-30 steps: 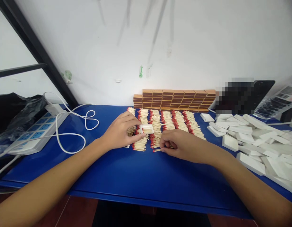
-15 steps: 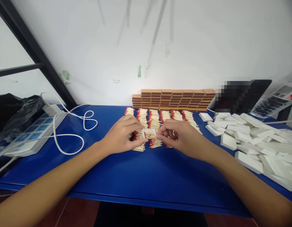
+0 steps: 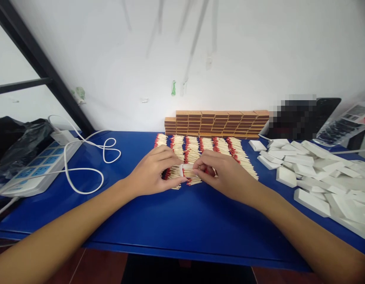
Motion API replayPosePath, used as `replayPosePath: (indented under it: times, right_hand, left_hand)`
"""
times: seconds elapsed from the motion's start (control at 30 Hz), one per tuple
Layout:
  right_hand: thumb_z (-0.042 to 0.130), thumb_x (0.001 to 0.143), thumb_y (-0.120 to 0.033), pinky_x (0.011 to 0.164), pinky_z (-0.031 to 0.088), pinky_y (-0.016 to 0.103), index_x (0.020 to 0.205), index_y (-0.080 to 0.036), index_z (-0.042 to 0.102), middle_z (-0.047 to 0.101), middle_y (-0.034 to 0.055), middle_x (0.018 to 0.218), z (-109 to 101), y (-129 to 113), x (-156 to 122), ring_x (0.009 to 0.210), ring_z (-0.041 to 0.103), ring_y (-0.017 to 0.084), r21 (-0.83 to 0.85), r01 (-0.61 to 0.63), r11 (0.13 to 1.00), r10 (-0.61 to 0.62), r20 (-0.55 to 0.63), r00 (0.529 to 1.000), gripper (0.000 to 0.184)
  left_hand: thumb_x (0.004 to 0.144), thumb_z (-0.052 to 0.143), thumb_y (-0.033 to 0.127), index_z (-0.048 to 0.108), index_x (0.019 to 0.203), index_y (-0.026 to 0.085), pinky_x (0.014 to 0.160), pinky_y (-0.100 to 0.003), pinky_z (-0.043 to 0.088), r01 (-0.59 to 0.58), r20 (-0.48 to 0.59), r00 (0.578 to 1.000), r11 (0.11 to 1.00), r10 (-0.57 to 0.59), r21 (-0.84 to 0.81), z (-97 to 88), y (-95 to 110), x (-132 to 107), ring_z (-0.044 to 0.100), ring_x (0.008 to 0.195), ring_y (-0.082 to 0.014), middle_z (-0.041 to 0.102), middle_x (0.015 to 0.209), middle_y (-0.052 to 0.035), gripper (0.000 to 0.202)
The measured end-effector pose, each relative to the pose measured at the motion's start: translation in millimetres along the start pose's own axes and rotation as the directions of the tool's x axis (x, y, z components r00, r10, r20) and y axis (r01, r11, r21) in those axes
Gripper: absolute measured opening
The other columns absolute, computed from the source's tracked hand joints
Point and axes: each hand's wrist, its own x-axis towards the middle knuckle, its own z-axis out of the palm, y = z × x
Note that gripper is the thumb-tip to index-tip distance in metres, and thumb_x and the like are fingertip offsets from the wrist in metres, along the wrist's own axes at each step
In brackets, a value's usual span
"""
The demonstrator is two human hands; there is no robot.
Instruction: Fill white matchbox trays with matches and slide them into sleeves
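My left hand (image 3: 154, 169) pinches a small white matchbox tray (image 3: 186, 170) over the rows of red-tipped matches (image 3: 226, 150) laid out on the blue table (image 3: 170, 217). My right hand (image 3: 222, 171) meets the tray from the right, its fingers curled and pressed against the tray's open side with matches under them. How many matches it holds is hidden by the fingers.
Brown matchbox sleeves (image 3: 218, 123) are stacked along the wall behind the matches. A heap of white trays (image 3: 315, 169) fills the right side. A power strip (image 3: 37, 167) and looped white cable (image 3: 90, 157) lie at the left, beside a black bag (image 3: 17, 138).
My right hand rose from the matches on the table and came left to the tray. The tray, held by my left hand, shifted slightly toward me and tilted.
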Motion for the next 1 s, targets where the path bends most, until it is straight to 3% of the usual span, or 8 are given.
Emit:
replayPosePath:
  times: [0.17,0.37,0.53,1.0]
  right_hand:
    - [0.059,0.101,-0.025,0.066,0.044,0.030,0.096,-0.021,0.067,0.065,0.0048,0.087,-11,-1,2,0.073,0.058,0.016,-0.008,-0.001,1.000,0.001,-0.033,0.999,0.011]
    - [0.065,0.093,-0.019,0.067,0.043,0.029,0.089,-0.021,0.074,0.066,0.0033,0.084,-17,1,1,0.075,0.059,0.016,0.006,-0.016,1.000,0.014,0.240,0.971,0.010]
    - [0.066,0.090,-0.015,0.066,0.043,0.029,0.090,-0.022,0.076,0.067,0.0028,0.085,-11,2,0,0.076,0.059,0.016,0.026,-0.059,0.998,0.048,0.316,0.948,0.012]
    - [0.063,0.090,-0.016,0.065,0.041,0.028,0.084,-0.020,0.069,0.064,0.0007,0.082,-10,-1,1,0.073,0.055,0.015,0.008,-0.105,0.994,0.094,0.379,0.920,0.009]
  left_hand:
    - [0.092,0.076,0.041,0.072,0.111,0.019,0.090,-0.044,0.054,0.018,-0.017,1.000,0.999,-0.017,0.048,-4.4,-10,0,0.065,0.094,-0.0243,0.075,0.100,-0.0089,0.029]
    - [0.090,0.077,0.041,0.073,0.109,0.019,0.091,-0.045,0.054,0.032,-0.062,0.998,0.997,-0.028,0.074,-6.0,-25,-1,0.065,0.094,-0.0243,0.075,0.096,-0.0080,0.029]
    - [0.091,0.077,0.041,0.073,0.109,0.019,0.091,-0.045,0.054,0.044,-0.052,0.998,0.997,-0.041,0.069,-5.7,-25,-1,0.065,0.094,-0.0245,0.075,0.097,-0.0080,0.029]
    - [0.091,0.077,0.041,0.074,0.109,0.016,0.090,-0.042,0.053,0.046,-0.019,0.999,0.996,-0.044,0.074,-5.0,-21,-1,0.064,0.094,-0.0244,0.076,0.096,-0.0086,0.031]
